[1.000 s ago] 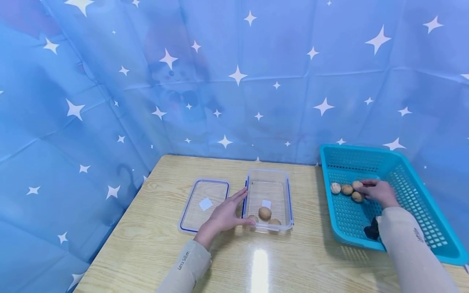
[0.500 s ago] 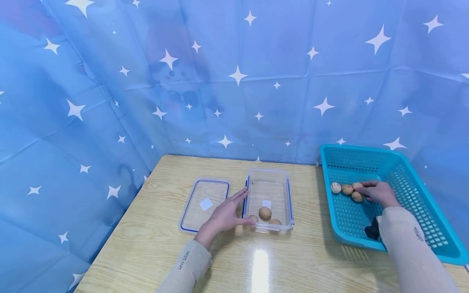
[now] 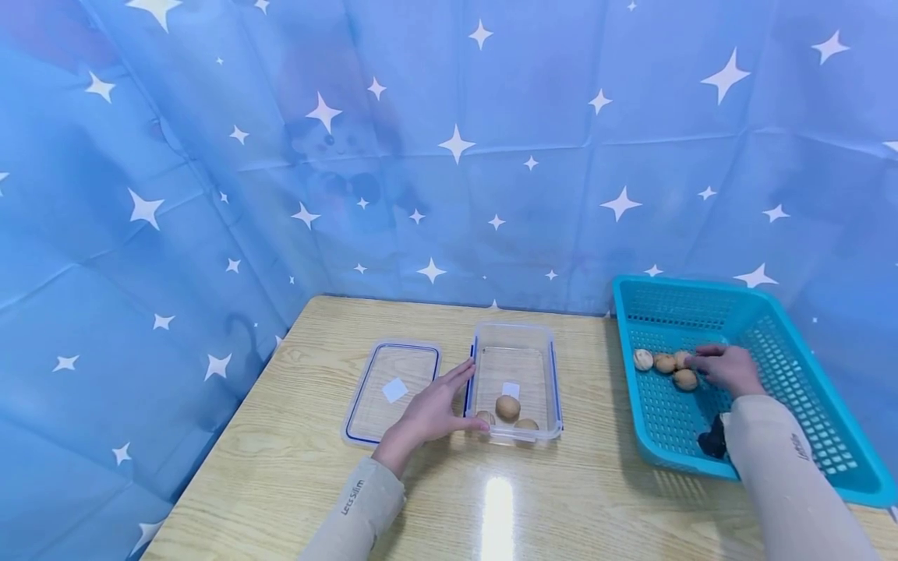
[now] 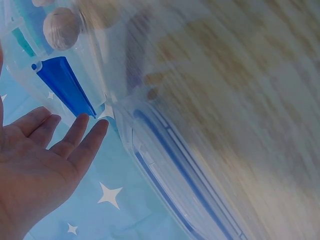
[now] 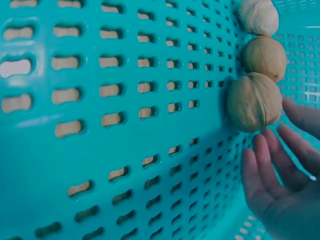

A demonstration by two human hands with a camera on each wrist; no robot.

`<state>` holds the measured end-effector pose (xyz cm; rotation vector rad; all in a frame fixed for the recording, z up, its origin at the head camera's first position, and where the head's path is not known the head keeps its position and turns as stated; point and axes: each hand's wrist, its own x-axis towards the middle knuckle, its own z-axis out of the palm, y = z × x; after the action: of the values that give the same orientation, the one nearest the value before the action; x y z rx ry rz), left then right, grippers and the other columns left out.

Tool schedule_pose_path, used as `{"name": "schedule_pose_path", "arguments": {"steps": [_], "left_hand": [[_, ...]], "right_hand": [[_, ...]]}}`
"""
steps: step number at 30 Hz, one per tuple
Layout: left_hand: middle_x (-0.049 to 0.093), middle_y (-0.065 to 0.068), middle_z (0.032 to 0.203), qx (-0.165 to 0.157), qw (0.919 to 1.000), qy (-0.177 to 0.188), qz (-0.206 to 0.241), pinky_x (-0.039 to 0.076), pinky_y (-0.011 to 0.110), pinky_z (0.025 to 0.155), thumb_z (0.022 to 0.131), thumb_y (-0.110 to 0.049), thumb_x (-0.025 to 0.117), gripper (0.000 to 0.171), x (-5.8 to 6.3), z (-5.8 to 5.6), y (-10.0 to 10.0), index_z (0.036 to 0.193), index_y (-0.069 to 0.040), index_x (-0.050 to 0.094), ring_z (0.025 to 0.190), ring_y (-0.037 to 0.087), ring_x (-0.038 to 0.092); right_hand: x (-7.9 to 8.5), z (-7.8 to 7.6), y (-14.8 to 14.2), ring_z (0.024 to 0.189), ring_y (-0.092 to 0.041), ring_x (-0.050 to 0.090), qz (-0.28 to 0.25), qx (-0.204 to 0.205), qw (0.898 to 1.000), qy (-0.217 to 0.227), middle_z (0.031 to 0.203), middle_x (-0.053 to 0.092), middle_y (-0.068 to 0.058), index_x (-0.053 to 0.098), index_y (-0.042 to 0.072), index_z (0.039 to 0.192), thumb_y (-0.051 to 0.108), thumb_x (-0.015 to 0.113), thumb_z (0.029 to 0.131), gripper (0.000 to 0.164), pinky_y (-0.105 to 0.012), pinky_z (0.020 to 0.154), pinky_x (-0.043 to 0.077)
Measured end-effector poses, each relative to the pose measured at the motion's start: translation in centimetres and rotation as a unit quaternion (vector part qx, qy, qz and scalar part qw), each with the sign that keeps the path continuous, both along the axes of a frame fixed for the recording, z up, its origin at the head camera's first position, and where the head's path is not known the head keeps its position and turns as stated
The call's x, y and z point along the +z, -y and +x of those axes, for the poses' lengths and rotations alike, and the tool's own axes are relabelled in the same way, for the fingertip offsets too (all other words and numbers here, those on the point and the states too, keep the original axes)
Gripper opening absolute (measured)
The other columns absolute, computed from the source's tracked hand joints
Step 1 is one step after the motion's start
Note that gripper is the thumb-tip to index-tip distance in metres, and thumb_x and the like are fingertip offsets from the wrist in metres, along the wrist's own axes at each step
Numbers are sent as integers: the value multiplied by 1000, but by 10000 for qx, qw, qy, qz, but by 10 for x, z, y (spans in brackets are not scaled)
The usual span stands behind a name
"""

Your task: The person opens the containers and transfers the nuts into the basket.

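My left hand [image 3: 431, 409] lies along the left side of a clear plastic food container [image 3: 549, 366], fingers straight and spread. The thumb reaches its front corner. Inside the container are three walnuts, with a brown walnut [image 3: 508, 408] in plain sight near the front. In the left wrist view, my left hand [image 4: 45, 155] is beside the blue clip [image 4: 67, 87]. My right hand [image 3: 730, 368] is in a turquoise basket [image 3: 659, 452], its fingertips at a walnut [image 3: 681, 359]. A nearer walnut [image 3: 685, 379] sits beside it. In the right wrist view the right hand [image 5: 290, 185] has fairly straight fingers near a large walnut [image 5: 254, 102].
A clear lid [image 3: 414, 366] with a blue seal lies left of the container. Further left in the basket are a pale walnut [image 3: 642, 359] and a tan walnut [image 3: 664, 363]. A black object [image 3: 712, 439] is by the right sleeve. A starry blue cloth [image 3: 449, 195] hangs behind the table.
My right fingers have shifted slightly at the walnuts; the far walnut has edged left and the nearer one shows more. The left hand has stayed at the container.
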<state>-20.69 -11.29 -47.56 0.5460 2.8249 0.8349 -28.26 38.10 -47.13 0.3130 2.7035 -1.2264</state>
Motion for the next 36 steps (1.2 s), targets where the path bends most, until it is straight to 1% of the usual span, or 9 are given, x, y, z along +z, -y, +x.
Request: {"name": "schedule_pose_path", "arguments": {"steps": [2, 6, 9, 10, 12, 18, 23, 31, 36], "left_hand": [[20, -5, 168, -1, 10000, 5, 2, 39, 53, 117, 77, -57, 78, 103, 0, 0, 0, 158, -21, 28, 151, 31, 31], [20, -5, 168, -12, 10000, 5, -7, 39, 53, 117, 76, -59, 78, 104, 0, 0, 0, 158, -20, 28, 151, 31, 31], [20, -5, 168, -22, 10000, 10, -9, 39, 53, 117, 75, -61, 77, 105, -1, -1, 0, 159, -20, 28, 151, 31, 31], [20, -5, 168, -25, 10000, 14, -6, 39, 53, 117, 75, -62, 77, 105, -1, -1, -1, 158, -19, 28, 151, 31, 31], [20, -4, 168, -23, 10000, 15, -5, 39, 53, 117, 75, -62, 77, 105, -1, -1, -1, 158, -19, 28, 151, 31, 31], [20, -4, 168, 12, 10000, 30, -26, 39, 53, 117, 74, -62, 77, 106, -1, -1, -1, 158, -19, 29, 151, 32, 31], [20, -6, 168, 27, 10000, 40, -43, 39, 53, 117, 74, -62, 77, 106, 0, -1, -1, 158, -20, 29, 151, 32, 31], [20, -5, 168, 20, 10000, 13, -35, 39, 52, 117, 75, -61, 77, 105, 0, -1, -1, 158, -20, 29, 150, 32, 31], [21, -5, 168, 1, 9999, -44, -107, 40, 51, 117, 75, -61, 77, 105, 0, 0, 0, 158, -19, 28, 150, 31, 32]], "right_hand": [[3, 2, 3, 118, -56, 51, 18, -133, 9996, -228, 141, 41, -42, 39, -16, 142, 33, 51, 102, 64, -50, 83, 56], [8, 4, 10, 119, -54, 51, 51, -239, 9977, -630, 142, 42, -40, 42, -13, 143, 33, 47, 104, 61, -50, 84, 56], [11, 2, 12, 121, -52, 50, 116, -226, 9970, -734, 144, 43, -38, 42, -11, 144, 37, 45, 105, 62, -47, 83, 57], [12, 1, 12, 122, -52, 50, 117, -209, 9969, -754, 144, 43, -38, 42, -11, 144, 37, 45, 105, 62, -49, 85, 56], [14, -1, 14, 122, -51, 50, 122, -143, 9967, -791, 144, 43, -37, 42, -10, 145, 40, 45, 105, 64, -47, 85, 56], [27, -6, 25, 126, -50, 48, 1, 49, 9965, -832, 146, 42, -35, 40, -6, 147, 47, 44, 103, 69, -56, 93, 53], [40, -7, 39, 127, -49, 47, -15, 319, 9947, -975, 146, 42, -34, 40, -5, 148, 45, 45, 104, 67, -58, 100, 50], [57, -5, 61, 130, -51, 42, -119, 501, 9917, -1181, 148, 42, -33, 40, -3, 149, 51, 46, 102, 72, -66, 100, 44], [68, -1, 76, 132, -50, 41, -223, 712, 9893, -1250, 148, 43, -31, 41, -1, 149, 49, 47, 102, 68, -67, 102, 42]]}}
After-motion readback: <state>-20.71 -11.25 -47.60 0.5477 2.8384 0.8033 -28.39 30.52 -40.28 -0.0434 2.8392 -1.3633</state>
